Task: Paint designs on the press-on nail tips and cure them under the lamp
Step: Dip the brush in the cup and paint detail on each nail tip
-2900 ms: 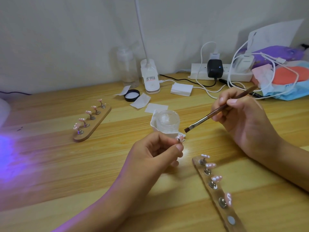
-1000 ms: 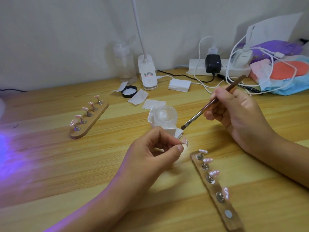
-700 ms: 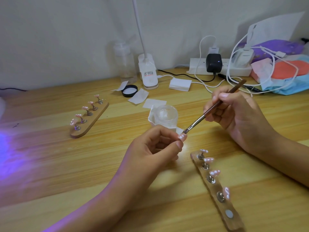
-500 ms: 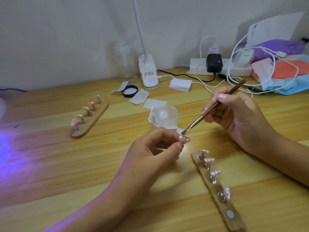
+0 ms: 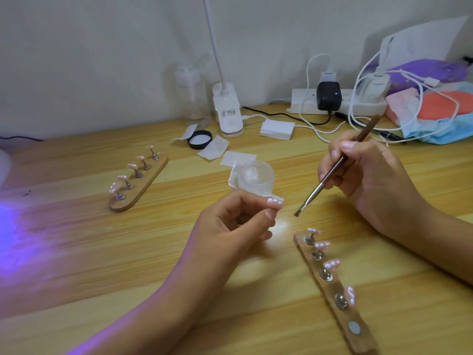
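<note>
On the light wooden desk [image 5: 76, 252], a long wooden strip stand [image 5: 332, 288] carrying four pink tips [image 5: 331, 264] lies below-right of the left hand's [image 5: 230, 226] grip. The right hand [image 5: 371, 180] pinches a brown-handled flat brush [image 5: 330, 175], bristles just right of, not touching, the small pink, white-dotted press-on nail tip [image 5: 275, 202] pinched between the left thumb and forefinger.

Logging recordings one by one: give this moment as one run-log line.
left hand: pinches nail tip | right hand: holds brush, bristles clear of tip | near holder strip: end magnet bare
</note>
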Motion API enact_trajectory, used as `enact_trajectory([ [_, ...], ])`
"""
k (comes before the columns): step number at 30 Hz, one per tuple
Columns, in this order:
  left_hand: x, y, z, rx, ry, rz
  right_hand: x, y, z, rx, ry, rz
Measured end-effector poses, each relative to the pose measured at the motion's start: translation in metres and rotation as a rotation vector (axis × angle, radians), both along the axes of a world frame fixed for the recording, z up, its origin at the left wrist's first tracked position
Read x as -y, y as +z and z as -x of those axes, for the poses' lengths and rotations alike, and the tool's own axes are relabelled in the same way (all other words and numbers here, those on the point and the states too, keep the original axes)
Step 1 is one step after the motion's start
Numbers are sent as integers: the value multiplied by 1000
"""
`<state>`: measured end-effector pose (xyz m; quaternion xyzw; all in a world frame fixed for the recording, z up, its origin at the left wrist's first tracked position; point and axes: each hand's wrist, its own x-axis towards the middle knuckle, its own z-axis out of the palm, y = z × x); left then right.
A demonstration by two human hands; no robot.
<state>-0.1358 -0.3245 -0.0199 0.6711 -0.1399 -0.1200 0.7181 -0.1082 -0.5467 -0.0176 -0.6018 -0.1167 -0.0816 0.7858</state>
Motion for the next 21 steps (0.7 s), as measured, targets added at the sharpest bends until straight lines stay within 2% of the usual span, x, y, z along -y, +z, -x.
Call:
enact_trajectory([
  [8,1,0,1,-1,-2,-15,5,1,-8,-115,33,-155],
  [14,1,-1,1,17,1,-75,3,-1,-5,-93,101,-74],
  [21,0,-2,1,15,-2,-86,2,-4,-4,-90,68,5],
])
